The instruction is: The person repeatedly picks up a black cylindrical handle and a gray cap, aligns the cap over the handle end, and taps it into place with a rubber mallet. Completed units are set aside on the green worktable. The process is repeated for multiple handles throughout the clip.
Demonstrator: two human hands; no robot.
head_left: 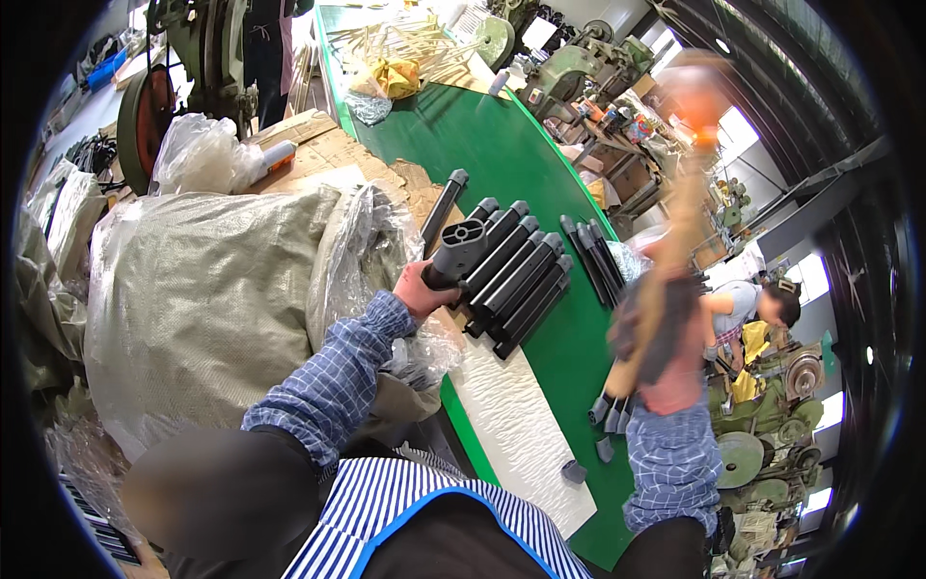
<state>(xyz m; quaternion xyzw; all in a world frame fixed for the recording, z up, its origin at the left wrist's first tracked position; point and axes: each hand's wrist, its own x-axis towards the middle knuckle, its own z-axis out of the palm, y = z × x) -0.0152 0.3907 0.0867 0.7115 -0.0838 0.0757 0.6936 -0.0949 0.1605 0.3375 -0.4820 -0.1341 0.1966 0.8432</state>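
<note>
My left hand [422, 291] is closed around a black tube with a grey plastic end fitting [458, 249], its open end facing up. Against it lies a row of black tubes with grey ends [526, 275] on the table. High on the right, my right hand [667, 333], smeared by motion and apparently in a dark glove, grips a mallet with a pale wooden handle [683, 217] and a blurred orange head [696, 101]. Below that hand lie several grey end fittings [611, 413], partly hidden by my arm. One loose grey fitting [574, 471] rests on a white foam sheet [516, 415].
The green tabletop [453, 135] carries more black tubes [593, 261] and a pile of thin wooden strips [405, 48]. A large wrapped sack [203, 299] bulges at my left, near cardboard [313, 135]. Another person [741, 307] bends beside machines [772, 425] at right.
</note>
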